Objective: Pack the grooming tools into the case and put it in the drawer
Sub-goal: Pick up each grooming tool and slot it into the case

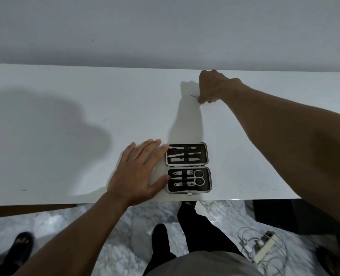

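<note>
No brand, label or writing can be read on anything here.

Nearest, on the marble floor (125,226), stand the person's legs in black trousers (193,230), and to the right lies a white power strip (264,250) with thin cables.

On the white table (55,120), close to its near edge, lies the case (188,168), open flat, its two black halves side by side. The near half holds scissors (197,177) and two clippers under a strap. The far half holds three slim metal tools.

The left hand (139,172) lies flat on the table, fingers spread and relaxed. Its fingertips and thumb touch the left side of the case. It holds nothing.

Farther, well apart from the case and near the table's far edge, the right hand (211,86) is curled down on the surface. Its fingers are pinched together on a thin tool (194,96), whose dark point sticks out to the left.
</note>
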{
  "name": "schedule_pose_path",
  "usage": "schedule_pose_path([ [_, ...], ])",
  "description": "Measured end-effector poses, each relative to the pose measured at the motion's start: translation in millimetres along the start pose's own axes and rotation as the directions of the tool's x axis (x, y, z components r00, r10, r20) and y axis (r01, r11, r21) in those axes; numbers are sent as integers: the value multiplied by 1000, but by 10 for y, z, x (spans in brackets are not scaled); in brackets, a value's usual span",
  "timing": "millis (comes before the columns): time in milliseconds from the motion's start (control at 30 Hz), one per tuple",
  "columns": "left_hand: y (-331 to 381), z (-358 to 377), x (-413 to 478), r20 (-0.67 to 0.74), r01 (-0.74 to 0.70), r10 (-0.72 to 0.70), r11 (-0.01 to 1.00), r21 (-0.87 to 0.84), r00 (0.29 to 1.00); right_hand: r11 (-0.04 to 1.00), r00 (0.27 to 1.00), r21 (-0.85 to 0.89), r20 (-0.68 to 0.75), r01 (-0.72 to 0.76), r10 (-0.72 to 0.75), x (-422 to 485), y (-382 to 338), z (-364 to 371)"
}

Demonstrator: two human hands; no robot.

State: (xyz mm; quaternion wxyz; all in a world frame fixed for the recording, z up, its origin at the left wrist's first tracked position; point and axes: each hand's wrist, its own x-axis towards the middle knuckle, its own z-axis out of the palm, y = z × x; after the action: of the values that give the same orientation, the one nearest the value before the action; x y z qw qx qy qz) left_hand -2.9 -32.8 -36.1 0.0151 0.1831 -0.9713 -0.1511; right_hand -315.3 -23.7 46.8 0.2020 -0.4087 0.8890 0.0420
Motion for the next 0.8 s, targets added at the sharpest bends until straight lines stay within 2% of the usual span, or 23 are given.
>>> schedule_pose_path([
  [200, -5, -3, 2, 3, 3, -3, 1000, 6, 1000, 999, 1000, -45, 15, -1, 2, -21, -44, 14],
  [400, 2, 5, -5, -38, -13, 14, 1000, 25, 999, 1000, 992, -25, -122, 7, -10, -196, 24, 220],
  [533, 1, 21, -18, -43, -18, 20, 999, 34, 999, 987, 973, 160, -227, 5, 32, -437, 76, 297],
  [633, 9, 22, -25, -55, -17, 19, 999, 37, 998, 937, 961, 337, -276, 93, 4, -702, 158, 344],
  [800, 0, 52, -31, -60, -34, 37, 997, 64, 997, 896, 953, 416, -302, 155, -24, -1315, 294, 472],
])
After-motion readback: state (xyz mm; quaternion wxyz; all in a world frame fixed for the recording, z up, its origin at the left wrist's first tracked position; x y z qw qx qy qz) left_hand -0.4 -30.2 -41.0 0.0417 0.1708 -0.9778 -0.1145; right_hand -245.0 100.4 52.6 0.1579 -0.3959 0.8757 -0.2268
